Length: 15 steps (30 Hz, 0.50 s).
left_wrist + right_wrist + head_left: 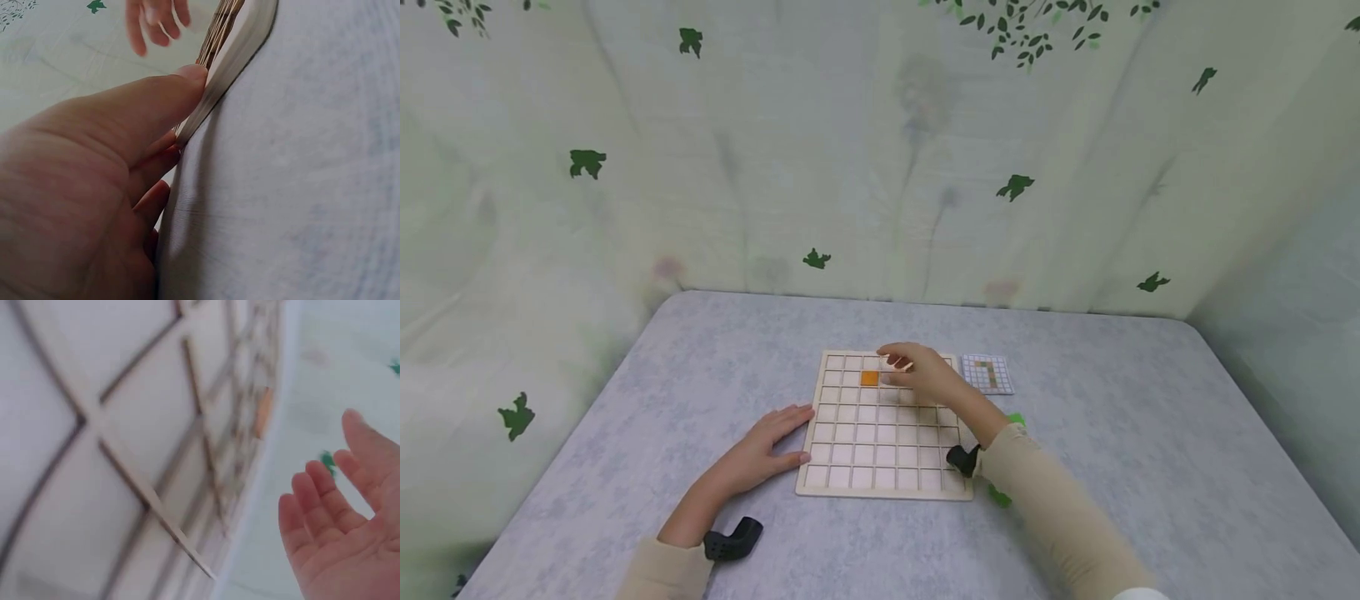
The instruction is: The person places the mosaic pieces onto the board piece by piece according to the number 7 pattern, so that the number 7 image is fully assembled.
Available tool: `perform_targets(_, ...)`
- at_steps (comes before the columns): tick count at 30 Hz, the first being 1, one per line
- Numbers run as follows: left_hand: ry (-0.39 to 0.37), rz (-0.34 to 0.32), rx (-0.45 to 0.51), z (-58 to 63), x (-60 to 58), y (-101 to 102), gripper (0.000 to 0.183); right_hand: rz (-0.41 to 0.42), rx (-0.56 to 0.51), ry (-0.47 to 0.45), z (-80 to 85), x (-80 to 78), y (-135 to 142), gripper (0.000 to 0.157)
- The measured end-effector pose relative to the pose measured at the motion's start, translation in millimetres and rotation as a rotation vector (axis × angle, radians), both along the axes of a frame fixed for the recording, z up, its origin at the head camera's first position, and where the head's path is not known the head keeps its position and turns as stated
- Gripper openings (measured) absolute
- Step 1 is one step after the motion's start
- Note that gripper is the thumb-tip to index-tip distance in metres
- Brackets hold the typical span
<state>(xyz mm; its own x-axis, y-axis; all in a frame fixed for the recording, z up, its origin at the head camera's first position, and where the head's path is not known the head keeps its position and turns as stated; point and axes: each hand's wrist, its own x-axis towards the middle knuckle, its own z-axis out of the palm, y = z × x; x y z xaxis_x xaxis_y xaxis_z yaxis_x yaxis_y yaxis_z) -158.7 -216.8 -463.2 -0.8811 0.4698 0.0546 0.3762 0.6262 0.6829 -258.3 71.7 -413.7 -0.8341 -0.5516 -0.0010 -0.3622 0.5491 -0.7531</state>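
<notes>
A wooden grid board (886,487) lies flat on the grey table. One orange tile (869,377) sits in a cell of its second row from the far edge, also seen in the right wrist view as the orange tile (264,412). My right hand (912,368) hovers over the board's far rows just right of that tile, fingers straight and palm bare (340,540). My left hand (778,440) lies flat on the table against the board's left edge, and its thumb (169,87) touches the board's rim (240,44).
A small pattern card (988,372) lies off the board's far right corner. Green pieces (1017,418) lie on the table right of the board, partly hidden by my right forearm. A leaf-print cloth backdrop surrounds the table (1150,433).
</notes>
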Motion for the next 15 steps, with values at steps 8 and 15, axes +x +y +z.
perform_targets(8,0.004,0.007,-0.007,1.3,-0.2,0.3,0.067,-0.049,-0.108,0.103,21.1,28.6,52.1,0.052)
perform_targets(15,0.006,0.006,0.002,1.0,0.1,0.8,0.067,-0.188,-0.078,0.096,13.7,56.8,103.4,0.053)
